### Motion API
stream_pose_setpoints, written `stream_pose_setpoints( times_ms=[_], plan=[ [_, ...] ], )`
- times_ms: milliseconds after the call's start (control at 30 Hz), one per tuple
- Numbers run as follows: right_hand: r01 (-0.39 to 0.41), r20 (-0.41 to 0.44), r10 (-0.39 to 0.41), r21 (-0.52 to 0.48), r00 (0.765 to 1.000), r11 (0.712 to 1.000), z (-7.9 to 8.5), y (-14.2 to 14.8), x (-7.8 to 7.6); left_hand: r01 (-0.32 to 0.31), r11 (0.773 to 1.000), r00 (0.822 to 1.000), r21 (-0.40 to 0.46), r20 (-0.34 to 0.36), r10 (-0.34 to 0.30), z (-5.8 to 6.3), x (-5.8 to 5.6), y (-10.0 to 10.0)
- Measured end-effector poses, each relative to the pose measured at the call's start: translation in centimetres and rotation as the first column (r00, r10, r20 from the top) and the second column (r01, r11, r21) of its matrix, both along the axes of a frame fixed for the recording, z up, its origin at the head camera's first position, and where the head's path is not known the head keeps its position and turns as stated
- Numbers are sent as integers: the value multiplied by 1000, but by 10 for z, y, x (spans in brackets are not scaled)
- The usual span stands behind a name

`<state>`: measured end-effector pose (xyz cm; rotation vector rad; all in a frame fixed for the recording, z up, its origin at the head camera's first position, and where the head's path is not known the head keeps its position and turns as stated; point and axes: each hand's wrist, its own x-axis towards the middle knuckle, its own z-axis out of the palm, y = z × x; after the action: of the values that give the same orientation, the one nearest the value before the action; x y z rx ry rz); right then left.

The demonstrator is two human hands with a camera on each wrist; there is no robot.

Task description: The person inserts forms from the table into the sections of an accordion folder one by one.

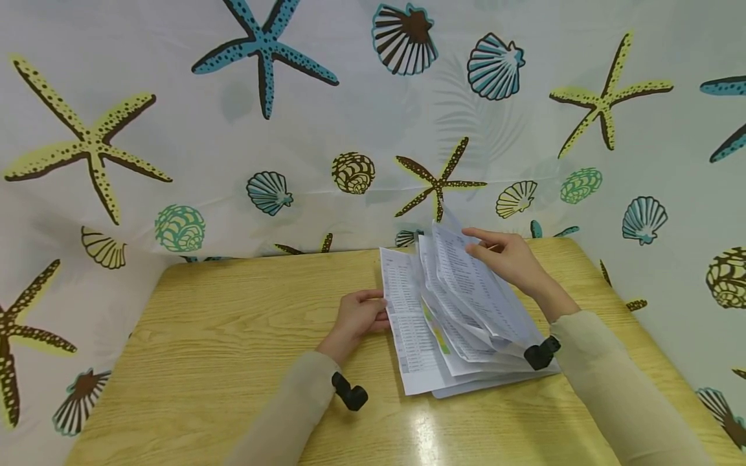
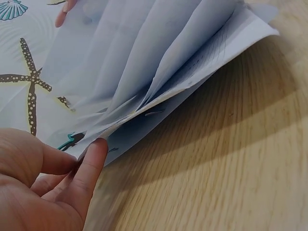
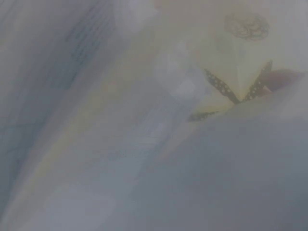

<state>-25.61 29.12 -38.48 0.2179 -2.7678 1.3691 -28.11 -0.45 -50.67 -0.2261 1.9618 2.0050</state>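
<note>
A bundle of printed sheets of paper [image 1: 408, 323] lies open at a slant on the table, its upper pages fanned and standing up. At the left edge of the bundle, my left hand [image 1: 360, 317] pinches the paper between thumb and fingers; the left wrist view shows this left hand [image 2: 53, 178] close up. My right hand [image 1: 513, 259] is at the top edge of the raised pages [image 1: 466, 272] and holds them up with thumb and index finger. Pale, blurred paper [image 3: 120, 159] covers most of the right wrist view.
The bundle lies on a wooden table [image 1: 245, 336], towards its right side. A yellow mark [image 1: 438, 338] shows on one inner page. Behind the table and at both sides hangs a white cloth [image 1: 326, 116] printed with starfish and shells. A small black camera sits on each sleeve.
</note>
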Motion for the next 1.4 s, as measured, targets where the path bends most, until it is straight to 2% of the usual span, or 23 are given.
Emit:
stream_pose_setpoints(
  times_ms=[633, 1400],
  plan=[
    [0, 5, 0, -7, 1000, 1000, -1, -3, 1, 30, 999, 999, 43, -24, -28, -2, 2, 17],
    [-16, 9, 16, -27, 1000, 1000, 3, -8, 3, 29, 999, 1000, 25, -13, -28, -1, -1, 32]
  ],
)
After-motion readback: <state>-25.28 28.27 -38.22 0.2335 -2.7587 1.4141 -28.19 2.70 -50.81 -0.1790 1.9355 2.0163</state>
